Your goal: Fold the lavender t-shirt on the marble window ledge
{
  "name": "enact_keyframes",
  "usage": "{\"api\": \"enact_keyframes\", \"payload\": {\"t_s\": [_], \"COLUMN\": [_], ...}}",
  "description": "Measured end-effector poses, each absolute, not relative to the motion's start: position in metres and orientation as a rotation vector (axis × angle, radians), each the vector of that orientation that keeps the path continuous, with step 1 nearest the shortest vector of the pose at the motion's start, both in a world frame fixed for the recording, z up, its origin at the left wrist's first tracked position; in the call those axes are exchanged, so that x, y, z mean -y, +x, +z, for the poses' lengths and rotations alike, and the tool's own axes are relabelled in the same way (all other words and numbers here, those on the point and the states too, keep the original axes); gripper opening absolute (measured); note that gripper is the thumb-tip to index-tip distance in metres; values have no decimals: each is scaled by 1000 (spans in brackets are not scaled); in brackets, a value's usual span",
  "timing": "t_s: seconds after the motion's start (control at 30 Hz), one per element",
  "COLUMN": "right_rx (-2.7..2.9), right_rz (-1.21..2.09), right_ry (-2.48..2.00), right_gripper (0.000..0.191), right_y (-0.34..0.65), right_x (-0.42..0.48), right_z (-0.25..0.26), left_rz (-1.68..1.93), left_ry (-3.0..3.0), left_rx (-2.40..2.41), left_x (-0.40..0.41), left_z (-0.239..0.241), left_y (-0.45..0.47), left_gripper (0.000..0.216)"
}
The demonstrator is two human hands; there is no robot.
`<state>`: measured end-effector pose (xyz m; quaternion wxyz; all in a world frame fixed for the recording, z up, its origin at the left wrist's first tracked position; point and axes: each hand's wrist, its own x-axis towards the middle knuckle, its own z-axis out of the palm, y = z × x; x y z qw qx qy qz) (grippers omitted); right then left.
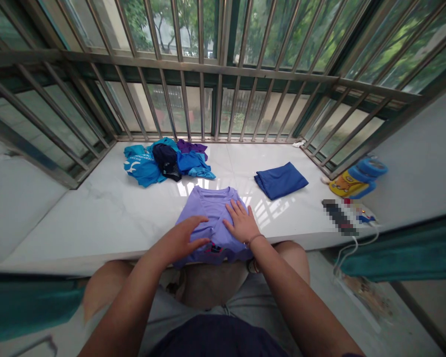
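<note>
Lavender shirt (211, 213) under both flat hands — left (182, 240), right (241, 223) — each grip spread; dark print unreadable.

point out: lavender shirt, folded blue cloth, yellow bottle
lavender shirt (212, 204): head view, upper chest below the collar.
folded blue cloth (281, 180): head view, middle of top face.
yellow bottle (345, 185): head view, yellow body.

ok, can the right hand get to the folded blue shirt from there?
Probably yes: the right hand lies flat on the lilac shirt, and only bare sill separates it from the folded blue shirt.
</note>
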<state>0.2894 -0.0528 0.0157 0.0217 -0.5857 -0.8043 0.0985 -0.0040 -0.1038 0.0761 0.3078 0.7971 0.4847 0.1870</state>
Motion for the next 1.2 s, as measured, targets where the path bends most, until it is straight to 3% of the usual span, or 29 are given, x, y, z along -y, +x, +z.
{"api": "enact_keyframes", "payload": {"t_s": [0.27, 0.53, 0.8, 1.2], "right_rx": [2468, 2477, 2481, 2454], "right_rz": [315, 314, 318, 325], "right_ry": [-1796, -1809, -1823, -1802], "right_gripper": [76, 75, 76, 75], "right_y": [290, 290, 290, 290], "right_x": [53, 52, 53, 53], "right_z": [11, 13, 14, 14], "left_rz": [385, 384, 431, 596], "left_ry": [2083, 2059, 2189, 2215], "left_rx": [-1623, -1627, -1747, -1766], "left_x": [124, 130, 136, 144], "left_z": [16, 22, -3, -2], "left_y": [-103, -104, -87, -125], "left_gripper": [71, 47, 44, 45]}}
